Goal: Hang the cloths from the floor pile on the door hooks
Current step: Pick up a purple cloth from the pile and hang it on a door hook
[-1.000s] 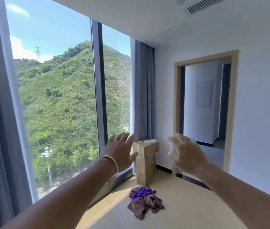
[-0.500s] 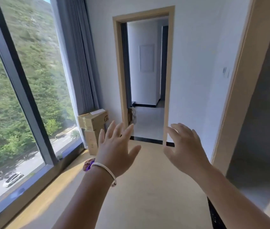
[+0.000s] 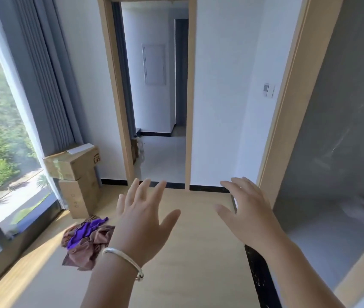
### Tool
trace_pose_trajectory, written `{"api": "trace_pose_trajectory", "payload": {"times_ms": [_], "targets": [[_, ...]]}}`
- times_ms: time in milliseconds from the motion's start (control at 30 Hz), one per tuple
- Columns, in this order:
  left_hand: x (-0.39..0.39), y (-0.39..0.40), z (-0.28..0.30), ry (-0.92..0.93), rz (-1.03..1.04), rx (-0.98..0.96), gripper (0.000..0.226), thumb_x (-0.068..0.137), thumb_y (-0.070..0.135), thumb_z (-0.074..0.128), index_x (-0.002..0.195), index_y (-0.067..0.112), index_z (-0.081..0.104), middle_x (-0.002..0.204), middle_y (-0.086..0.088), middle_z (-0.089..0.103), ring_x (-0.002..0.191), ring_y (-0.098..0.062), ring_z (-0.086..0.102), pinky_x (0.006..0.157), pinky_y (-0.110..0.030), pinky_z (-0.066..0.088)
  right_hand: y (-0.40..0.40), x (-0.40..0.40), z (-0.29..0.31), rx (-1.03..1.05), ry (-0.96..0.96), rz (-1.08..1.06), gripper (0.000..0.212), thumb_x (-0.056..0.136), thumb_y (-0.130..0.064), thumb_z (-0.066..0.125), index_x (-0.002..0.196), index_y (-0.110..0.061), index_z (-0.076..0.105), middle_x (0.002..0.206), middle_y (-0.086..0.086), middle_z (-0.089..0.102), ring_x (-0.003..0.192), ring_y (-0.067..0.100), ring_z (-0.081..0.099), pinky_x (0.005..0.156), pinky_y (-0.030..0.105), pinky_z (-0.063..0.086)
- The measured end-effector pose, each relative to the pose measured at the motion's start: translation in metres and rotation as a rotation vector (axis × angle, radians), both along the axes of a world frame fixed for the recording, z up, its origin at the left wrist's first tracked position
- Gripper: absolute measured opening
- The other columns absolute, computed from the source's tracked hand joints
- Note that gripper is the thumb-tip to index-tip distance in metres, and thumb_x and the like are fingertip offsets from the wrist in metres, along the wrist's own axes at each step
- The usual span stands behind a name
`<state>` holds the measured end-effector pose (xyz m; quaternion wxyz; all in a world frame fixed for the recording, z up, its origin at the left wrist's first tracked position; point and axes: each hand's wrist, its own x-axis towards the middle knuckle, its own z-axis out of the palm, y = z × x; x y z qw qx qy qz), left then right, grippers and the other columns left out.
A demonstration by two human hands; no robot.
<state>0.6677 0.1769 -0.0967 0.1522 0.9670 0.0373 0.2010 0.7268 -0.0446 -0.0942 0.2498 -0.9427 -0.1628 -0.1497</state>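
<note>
Head view: one pile of cloths is seen on the light wooden floor, close to the window on the left. Within the pile one purple cloth is made out among brown ones; how many brown cloths there are cannot be told, as they are crumpled together. The heap is stretched roughly from the boxes toward the viewer, its long axis running near to far. Two cardboard boxes are stacked just beyond it, against the grey curtain. Two hands are held out above the floor, holding nothing. The left hand is spread with fingers straight and apart, a pale bracelet worn on its wrist, and part of the pile is covered by it in the view. The right hand is relaxed with fingers slightly bent. One open doorway is seen straight ahead, and a second wooden door frame stands at the right.
</note>
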Motion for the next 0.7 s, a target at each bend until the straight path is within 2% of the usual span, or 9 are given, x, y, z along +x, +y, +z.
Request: {"api": "trace_pose_trajectory", "payload": {"times_ms": [333,600,700], "targets": [[0.091,0.036,-0.010,0.068,-0.064,-0.042,0.071,0.089,0.064,0.038,0.150,0.039,0.009,0.159,0.005,0.010,0.147,-0.017,-0.007,0.117,-0.044,0.000,0.031,0.081,-0.007,-0.008,0.011,-0.023,0.051,0.091,-0.042,0.055,0.140,-0.031,0.044,0.150,-0.009,0.034,0.144,0.010,0.014,0.117,0.033,0.016],[0.182,0.014,-0.020,0.113,-0.075,-0.013,0.073,0.088,0.066,0.038,0.149,0.041,0.006,0.159,0.005,0.008,0.147,-0.016,-0.008,0.117,-0.044,-0.001,0.009,0.169,-0.025,-0.019,0.071,-0.013,0.053,0.092,-0.044,0.054,0.142,-0.033,0.039,0.152,-0.009,0.031,0.145,0.009,0.010,0.119,0.040,0.014],[0.226,-0.001,-0.017,0.101,-0.054,0.039,0.075,0.087,0.068,0.037,0.149,0.040,0.008,0.159,0.004,0.010,0.147,-0.018,-0.006,0.116,-0.045,-0.001,-0.010,0.215,-0.025,0.010,0.075,0.008,0.056,0.092,-0.045,0.054,0.144,-0.033,0.037,0.153,-0.009,0.029,0.145,0.008,0.009,0.119,0.038,0.013]]}}
